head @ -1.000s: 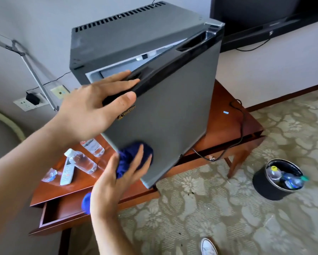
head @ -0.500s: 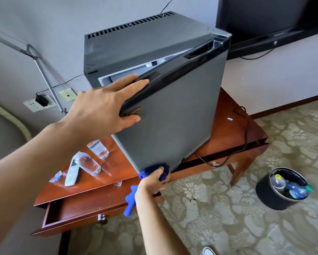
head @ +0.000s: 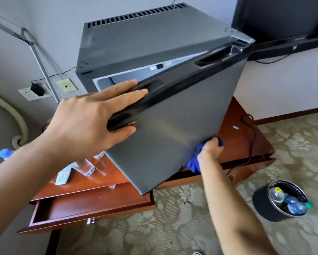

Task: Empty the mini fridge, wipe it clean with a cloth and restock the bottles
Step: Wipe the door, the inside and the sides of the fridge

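Head view: the grey mini fridge point(head: 165, 100) stands on the wooden desk point(head: 241, 144), its door point(head: 173, 137) ajar. The left hand point(head: 92, 122) lies on the door's top edge, fingers straight, thumb against the front. The right hand point(head: 210, 148) grips a blue cloth point(head: 194, 162) at the door's lower right edge. Water bottles point(head: 84, 167) lie on the desk left of the fridge.

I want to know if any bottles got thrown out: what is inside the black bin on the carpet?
The black bin holds plastic bottles, one yellow-capped, one green-capped. Whatever lies beneath them is covered.
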{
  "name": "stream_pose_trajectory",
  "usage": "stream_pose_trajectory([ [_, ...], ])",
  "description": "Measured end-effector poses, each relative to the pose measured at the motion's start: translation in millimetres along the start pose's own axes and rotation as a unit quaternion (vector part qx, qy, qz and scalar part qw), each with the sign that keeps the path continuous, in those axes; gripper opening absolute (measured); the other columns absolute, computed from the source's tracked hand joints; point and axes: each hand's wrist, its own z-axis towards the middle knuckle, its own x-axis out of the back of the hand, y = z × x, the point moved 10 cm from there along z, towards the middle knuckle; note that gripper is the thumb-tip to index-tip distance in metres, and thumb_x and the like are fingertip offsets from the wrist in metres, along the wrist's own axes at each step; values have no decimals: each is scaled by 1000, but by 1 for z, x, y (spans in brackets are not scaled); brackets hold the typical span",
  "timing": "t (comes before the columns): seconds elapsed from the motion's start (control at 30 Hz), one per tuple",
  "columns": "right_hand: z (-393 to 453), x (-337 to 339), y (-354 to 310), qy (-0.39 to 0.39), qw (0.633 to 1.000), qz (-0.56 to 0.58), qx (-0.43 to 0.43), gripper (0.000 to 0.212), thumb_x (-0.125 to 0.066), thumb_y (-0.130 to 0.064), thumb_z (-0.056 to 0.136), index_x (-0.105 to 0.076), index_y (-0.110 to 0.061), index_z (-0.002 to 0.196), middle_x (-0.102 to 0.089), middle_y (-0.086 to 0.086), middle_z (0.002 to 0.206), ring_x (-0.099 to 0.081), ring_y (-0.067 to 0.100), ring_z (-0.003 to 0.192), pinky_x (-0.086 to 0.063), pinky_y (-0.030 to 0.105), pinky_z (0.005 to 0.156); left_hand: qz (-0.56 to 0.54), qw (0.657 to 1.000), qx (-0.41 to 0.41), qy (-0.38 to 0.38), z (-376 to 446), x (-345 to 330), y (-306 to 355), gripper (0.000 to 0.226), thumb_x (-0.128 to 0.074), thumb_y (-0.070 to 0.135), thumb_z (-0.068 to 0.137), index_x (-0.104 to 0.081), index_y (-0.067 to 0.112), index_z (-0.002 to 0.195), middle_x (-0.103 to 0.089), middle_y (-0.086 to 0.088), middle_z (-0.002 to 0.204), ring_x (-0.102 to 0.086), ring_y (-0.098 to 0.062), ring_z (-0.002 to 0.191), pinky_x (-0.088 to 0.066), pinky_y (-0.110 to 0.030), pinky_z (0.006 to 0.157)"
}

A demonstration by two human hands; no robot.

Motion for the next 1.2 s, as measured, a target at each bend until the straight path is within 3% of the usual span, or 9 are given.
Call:
stream_pose_trajectory([
  [0.07,20,-2,-17,-18,999,42,6,3,-55,-17,96,-56,-19,98,-61,7,97,-59,22,77,-52,27,68,-3,1000,7,10,-1,0,-1,74,-62,62,79,-36,62,149,-32,39,157,-72,-18,109,-60,-40,70],
  [0.17,20,1,-22,-22,999,46,5,15,-55,-23,97,-56,-18,111,-63,5,98,-60,18,74,-49,30,71,-14,1000,17,14,0,0,-1,73,-64,59,79,-40,61,147,-34,39,156,-71,-14,111,-59,-37,68],
  [0.3,-46,10,12,-30,999,28,-8,16,-51,-25,99,-50,-19,114,-66,8,73,-61,17,45,-47,25,43,-27,999,31,8,3,0,-3,73,-66,57,79,-40,62,147,-33,40,156,-68,-12,120,-59,-37,67],
  [0.4,-110,8,89,-107,987,16,-118,31,-56,-31,92,-48,-26,122,-70,19,83,-62,31,46,-52,37,46,-22,999,42,0,5,2,-5,73,-62,60,78,-38,64,147,-30,42,156,-65,-10,123,-58,-34,69],
  [0.53,-195,8,152,-213,947,-70,-230,45,-60,-27,80,-54,-8,121,-70,28,102,-71,38,73,-61,54,69,-20,999,42,-18,12,-2,-16,74,-69,62,84,-33,67,148,-27,42,157,-61,-10,128,-58,-35,74],
  [0.67,-230,29,166,-381,842,-190,-330,60,-76,-39,76,-61,7,112,-70,31,105,-71,43,93,-57,58,92,-10,998,36,-45,14,-4,-24,80,-71,59,87,-25,67,151,-19,41,160,-58,-15,132,-60,-39,81],
  [0.87,-198,72,37,-365,845,-206,-331,27,-69,-27,84,-67,-2,92,-70,24,87,-70,34,66,-58,37,64,39,999,16,-15,14,-6,-17,72,-66,57,89,-37,49,155,-39,16,162,-51,-25,134,-50,-49,103],
  [1.0,-110,94,-49,-303,889,-211,-272,14,-69,-22,79,-60,-12,80,-66,18,73,-67,31,58,-58,39,65,97,992,59,55,15,-14,-15,71,-84,23,83,-55,19,148,-51,-5,155,-50,-36,136,-37,-52,115],
  [1.2,-21,77,-136,-286,921,-177,-195,22,-60,-26,95,-65,-7,105,-74,22,94,-74,35,77,-58,48,80,143,971,174,77,15,-33,-10,80,-71,15,87,-34,9,158,-33,-10,166,-28,-38,153,-15,-59,125],
])
